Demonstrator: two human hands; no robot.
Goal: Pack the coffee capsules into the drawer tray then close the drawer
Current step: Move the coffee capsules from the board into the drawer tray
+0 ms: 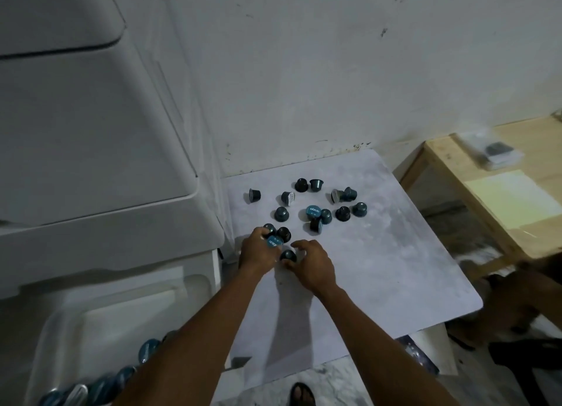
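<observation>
- Nearest the camera, the drawer tray (60,329) sits open at lower left, with several teal capsules (146,349) already in it.
- Left hand (258,250) clutches about 2 capsules; right hand (313,265) curls around 1 dark capsule (288,255).
- Loose capsules (343,213) lie scattered across the white board (395,268).
- They look light, rigid and smooth; pinch each by its sides.
- One lid (314,211) bears print, too small to read reliably.
</observation>
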